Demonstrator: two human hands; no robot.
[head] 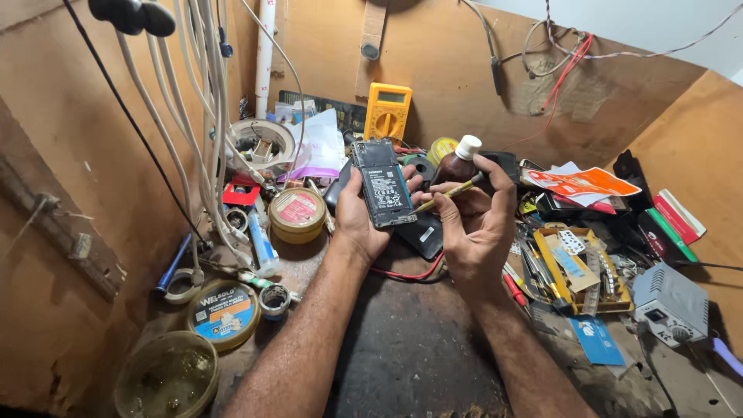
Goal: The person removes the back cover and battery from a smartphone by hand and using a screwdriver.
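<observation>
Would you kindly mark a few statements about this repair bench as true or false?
1. The left hand holds an opened phone with its insides facing up. True.
2. The right hand holds a pair of scissors. False: it holds a thin yellow-handled tool whose tip points at the phone.
3. A yellow multimeter leans against the back board. True.
4. The brown bottle has a red cap. False: its cap is white.
5. The grey box-shaped device sits left of both hands. False: it sits at the right.
</observation>
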